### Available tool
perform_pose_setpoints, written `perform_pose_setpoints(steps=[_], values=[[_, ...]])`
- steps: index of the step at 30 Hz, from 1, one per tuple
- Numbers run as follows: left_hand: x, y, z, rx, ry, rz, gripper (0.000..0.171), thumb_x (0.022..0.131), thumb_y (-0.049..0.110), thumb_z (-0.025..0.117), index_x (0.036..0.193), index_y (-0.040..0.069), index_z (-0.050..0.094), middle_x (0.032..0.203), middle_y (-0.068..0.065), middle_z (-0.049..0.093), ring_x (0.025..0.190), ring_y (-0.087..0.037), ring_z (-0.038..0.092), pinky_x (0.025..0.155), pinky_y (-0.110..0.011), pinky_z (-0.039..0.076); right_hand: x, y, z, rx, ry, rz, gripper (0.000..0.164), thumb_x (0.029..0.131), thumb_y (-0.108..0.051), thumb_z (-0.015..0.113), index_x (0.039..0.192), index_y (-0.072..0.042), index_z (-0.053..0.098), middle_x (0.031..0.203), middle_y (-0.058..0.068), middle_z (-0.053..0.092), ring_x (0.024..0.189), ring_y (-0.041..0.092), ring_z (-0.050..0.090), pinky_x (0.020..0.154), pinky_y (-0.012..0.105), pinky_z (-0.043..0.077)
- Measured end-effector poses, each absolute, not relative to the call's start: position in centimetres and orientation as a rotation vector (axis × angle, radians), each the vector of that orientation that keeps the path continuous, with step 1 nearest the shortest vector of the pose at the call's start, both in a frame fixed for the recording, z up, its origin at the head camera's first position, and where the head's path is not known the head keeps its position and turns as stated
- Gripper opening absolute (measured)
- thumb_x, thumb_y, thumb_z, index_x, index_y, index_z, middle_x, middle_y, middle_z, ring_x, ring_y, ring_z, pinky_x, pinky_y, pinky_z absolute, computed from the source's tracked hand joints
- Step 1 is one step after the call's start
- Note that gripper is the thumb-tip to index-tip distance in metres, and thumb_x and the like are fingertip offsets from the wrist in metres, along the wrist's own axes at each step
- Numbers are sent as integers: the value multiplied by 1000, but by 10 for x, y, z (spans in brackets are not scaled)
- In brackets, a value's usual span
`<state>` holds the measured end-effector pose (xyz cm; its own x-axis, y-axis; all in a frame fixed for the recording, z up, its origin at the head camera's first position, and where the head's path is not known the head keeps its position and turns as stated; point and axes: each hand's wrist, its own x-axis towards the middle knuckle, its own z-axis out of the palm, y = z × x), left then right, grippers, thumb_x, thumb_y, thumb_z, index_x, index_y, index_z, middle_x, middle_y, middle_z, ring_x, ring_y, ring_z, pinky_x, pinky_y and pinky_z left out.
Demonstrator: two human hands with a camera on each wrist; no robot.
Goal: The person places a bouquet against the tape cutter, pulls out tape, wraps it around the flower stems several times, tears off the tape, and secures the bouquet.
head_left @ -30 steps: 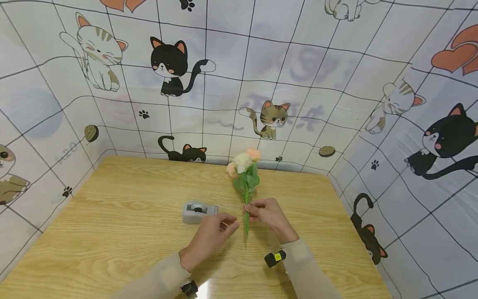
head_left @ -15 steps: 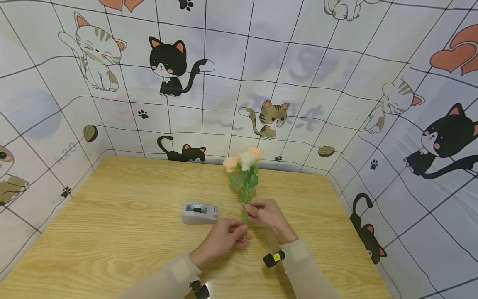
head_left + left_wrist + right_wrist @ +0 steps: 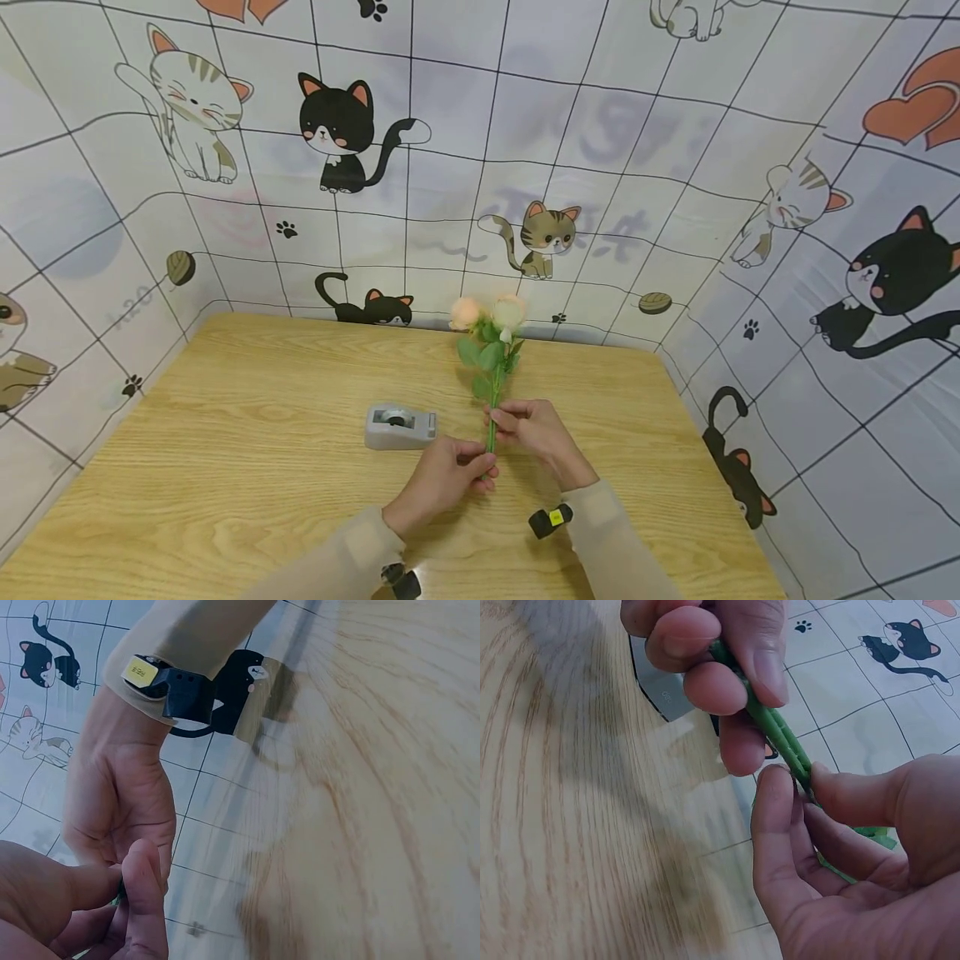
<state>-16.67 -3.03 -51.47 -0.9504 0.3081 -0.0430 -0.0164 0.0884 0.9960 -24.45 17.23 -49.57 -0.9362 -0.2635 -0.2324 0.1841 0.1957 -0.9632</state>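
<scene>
A small bunch of artificial-looking roses (image 3: pixel 507 313), cream and peach with green leaves, is held above the middle of the table, blooms pointing away from me. My right hand (image 3: pixel 537 429) pinches the green stems (image 3: pixel 774 729) partway down, between thumb and fingers. Lower, close to the stem ends, my left hand (image 3: pixel 447 477) pinches them too. The right wrist view shows several stems lying side by side between both hands. In the left wrist view, the left thumb and fingers hide nearly all of the stems.
A grey tape dispenser (image 3: pixel 400 427) stands on the wooden table (image 3: pixel 247 450) just left of the hands. Behind and to both sides hangs a white gridded cloth (image 3: pixel 450 167) printed with cats. Each wrist wears a black camera.
My left hand has moved right from beside the stems and taken hold of their lower ends. The flowers have turned, so the blooms sit differently. My right hand stays in place.
</scene>
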Motion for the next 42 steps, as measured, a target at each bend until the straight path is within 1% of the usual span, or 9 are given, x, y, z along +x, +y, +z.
perform_pose_setpoints(steps=[5, 12, 16, 20, 25, 29, 34, 38, 42], values=[[-167, -32, -514, 309, 2230, 1907, 23, 114, 8, 75, 123, -12, 83, 100, -21, 87, 88, -38, 88, 75, -31, 72, -243, 170, -492, -90, 2121, -1793, 35, 117, -15, 72, 141, 11, 77, 148, 26, 78, 94, 7, 77, 87, 19, 68], [-168, -32, -513, 334, 2369, 1871, 19, 112, 4, 77, 117, -13, 85, 93, -20, 86, 82, -36, 88, 71, -28, 71, -242, 166, -489, -99, 2103, -1830, 39, 118, -15, 69, 143, 15, 73, 139, 30, 79, 104, 13, 80, 101, 31, 71], [-167, -31, -513, 315, 2405, 1861, 19, 110, 3, 78, 119, -13, 85, 91, -14, 87, 79, -33, 87, 68, -25, 70, -242, 165, -488, -100, 2108, -1824, 38, 119, -14, 65, 144, 15, 73, 147, 31, 76, 108, 16, 81, 104, 34, 71], [-166, -32, -511, 307, 2428, 1865, 21, 108, 2, 80, 121, -14, 84, 91, -13, 88, 77, -32, 87, 65, -22, 67, -242, 163, -486, -85, 2124, -1812, 39, 121, -15, 61, 142, 15, 74, 137, 28, 80, 105, 18, 82, 102, 35, 72], [-164, -30, -509, 325, 2501, 1829, 19, 106, 0, 82, 120, -13, 85, 88, -15, 87, 74, -31, 86, 58, -16, 60, -240, 159, -485, -59, 2174, -1800, 39, 118, -20, 72, 136, 13, 78, 125, 22, 85, 98, 15, 83, 99, 37, 73], [-163, -29, -510, 357, 2600, 1767, 18, 105, 1, 83, 119, -10, 87, 80, -11, 85, 67, -16, 79, 52, -14, 50, -240, 154, -487, -63, 2214, -1803, 38, 114, -21, 79, 130, 14, 81, 115, 20, 87, 89, 12, 83, 94, 37, 74], [-164, -28, -513, 365, 2687, 1706, 12, 103, 3, 86, 111, -4, 90, 75, -2, 83, 59, 4, 62, 49, -15, 45, -241, 152, -489, -61, 2210, -1803, 35, 113, -18, 80, 125, 15, 82, 102, 12, 87, 81, 9, 82, 85, 31, 73], [-163, -29, -513, 354, 2704, 1682, 6, 102, 5, 87, 103, 1, 90, 72, 2, 81, 57, 3, 61, 50, -16, 45, -243, 152, -491, -67, 2186, -1801, 34, 114, -16, 79, 126, 16, 81, 101, 13, 88, 81, 9, 82, 84, 29, 73], [-163, -33, -513, 323, 2603, 1736, 9, 104, 10, 88, 104, 1, 88, 77, -1, 83, 64, -5, 73, 55, -17, 52, -244, 152, -492, -104, 2164, -1795, 36, 115, -17, 77, 131, 16, 79, 108, 17, 88, 87, 12, 84, 89, 32, 73]])
